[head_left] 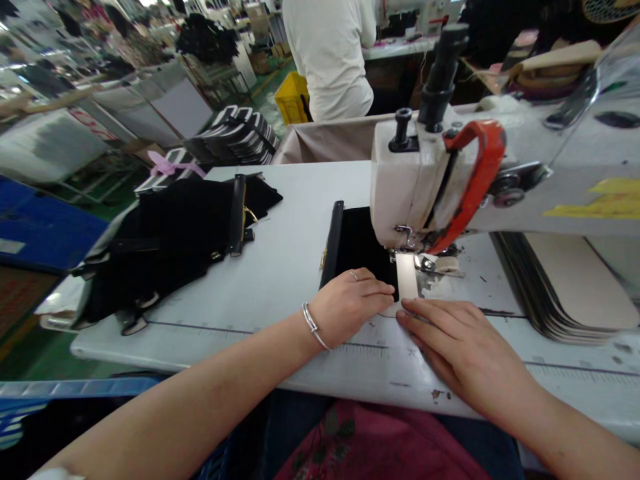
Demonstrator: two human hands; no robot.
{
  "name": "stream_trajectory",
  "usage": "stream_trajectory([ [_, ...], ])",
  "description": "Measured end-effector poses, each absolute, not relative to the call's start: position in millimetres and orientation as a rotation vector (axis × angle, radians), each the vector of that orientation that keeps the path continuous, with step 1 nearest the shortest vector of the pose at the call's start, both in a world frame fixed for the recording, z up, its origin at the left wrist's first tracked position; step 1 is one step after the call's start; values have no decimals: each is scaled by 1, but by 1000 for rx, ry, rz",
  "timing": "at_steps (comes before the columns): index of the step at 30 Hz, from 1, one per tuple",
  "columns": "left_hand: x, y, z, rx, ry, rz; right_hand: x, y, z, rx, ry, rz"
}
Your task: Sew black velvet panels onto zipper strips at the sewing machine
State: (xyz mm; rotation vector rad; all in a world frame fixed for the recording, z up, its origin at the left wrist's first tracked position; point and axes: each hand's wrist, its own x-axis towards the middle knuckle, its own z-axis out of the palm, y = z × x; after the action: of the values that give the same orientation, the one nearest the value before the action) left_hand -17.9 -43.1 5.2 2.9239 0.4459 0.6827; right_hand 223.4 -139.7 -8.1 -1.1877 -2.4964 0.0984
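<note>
A black fabric piece with a dark bar and gold-coloured metal bits along its left edge lies flat under the sewing machine's head. Beside its right edge runs a pale strip, partly beneath the presser foot area. My left hand, with a ring and a silver bangle, rests flat on the near edge of the black piece, fingers outstretched. My right hand lies flat too, fingertips at the near end of the pale strip. The fingertips of both hands are close together.
More black pieces with bars are heaped at the table's left. Stacked beige panels with dark edges lie right of the needle. Behind the table are a fabric-lined bin, a yellow crate and a person in white.
</note>
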Motion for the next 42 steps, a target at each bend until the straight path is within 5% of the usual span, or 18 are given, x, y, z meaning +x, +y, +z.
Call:
stream_trajectory([
  [42, -2, 8, -5, 3023, 775, 732, 220, -81, -10, -1392, -2507, -17],
])
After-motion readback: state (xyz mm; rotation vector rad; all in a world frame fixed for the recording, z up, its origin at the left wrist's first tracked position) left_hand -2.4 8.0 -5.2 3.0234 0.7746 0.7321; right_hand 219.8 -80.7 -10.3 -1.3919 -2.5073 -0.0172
